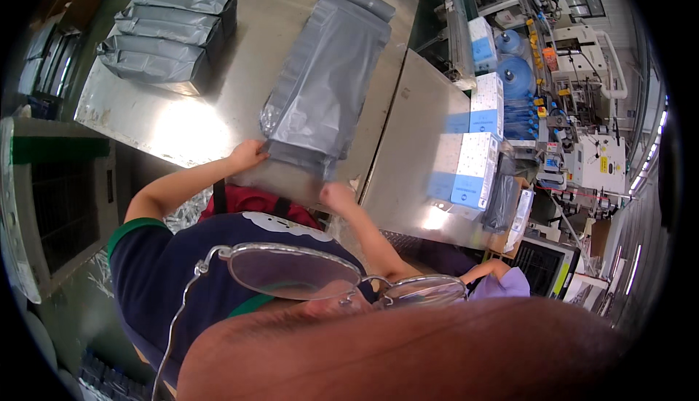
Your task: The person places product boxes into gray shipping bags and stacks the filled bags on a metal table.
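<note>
A long grey plastic mailer bag [328, 73] lies on the metal table in front of me, its far end folded into a thick roll. Its flat near flap reaches the table's front edge. My left hand [249, 155] is closed, pinching the left corner of that flap. At the flap's right corner is my right hand [337, 197], fingers curled in and slightly blurred; it seems to grip the corner, though the fingertips are hard to see.
Several filled grey bags [164, 44] stand in a row at the table's far left. On the adjoining metal table [397, 161] are white-and-blue boxes [475, 172] and dark plastic bags [501, 201]. Machinery [590, 73] stands farther right. A co-worker's lilac sleeve [510, 284] shows at lower right.
</note>
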The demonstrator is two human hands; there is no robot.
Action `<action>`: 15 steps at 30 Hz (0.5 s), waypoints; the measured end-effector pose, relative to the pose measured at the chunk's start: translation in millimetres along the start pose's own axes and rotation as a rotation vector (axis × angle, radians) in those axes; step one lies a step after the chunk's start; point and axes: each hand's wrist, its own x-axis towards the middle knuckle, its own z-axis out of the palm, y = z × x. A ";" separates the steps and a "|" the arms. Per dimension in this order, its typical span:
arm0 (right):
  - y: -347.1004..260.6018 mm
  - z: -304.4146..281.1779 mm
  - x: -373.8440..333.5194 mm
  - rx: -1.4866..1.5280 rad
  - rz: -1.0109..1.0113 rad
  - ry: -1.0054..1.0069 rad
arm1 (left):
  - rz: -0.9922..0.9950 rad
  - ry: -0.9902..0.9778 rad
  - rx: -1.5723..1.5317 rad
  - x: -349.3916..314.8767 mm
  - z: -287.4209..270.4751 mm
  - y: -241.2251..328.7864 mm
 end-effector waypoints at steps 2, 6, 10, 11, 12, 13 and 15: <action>5.9 30.5 -6.2 -0.243 -0.026 -0.021 | -0.033 0.045 -0.075 -3.9 1.5 -9.1; -56.7 0.5 -15.6 0.359 -0.013 0.259 | -0.090 0.158 -0.450 -32.3 23.3 -24.6; -97.8 2.3 34.1 0.514 -0.273 0.530 | -0.131 0.134 -0.603 -31.9 11.7 -12.4; -108.3 -0.1 43.7 0.547 -0.283 0.534 | -0.135 0.137 -0.602 -31.9 13.0 -12.8; -114.4 1.2 52.5 0.554 -0.294 0.552 | -0.137 0.148 -0.600 -30.6 13.3 -13.2; -119.1 3.7 59.8 0.562 -0.304 0.572 | -0.139 0.157 -0.598 -29.6 13.5 -13.6; -122.6 9.3 68.0 0.576 -0.328 0.634 | -0.123 0.145 -0.637 -28.5 15.1 -12.0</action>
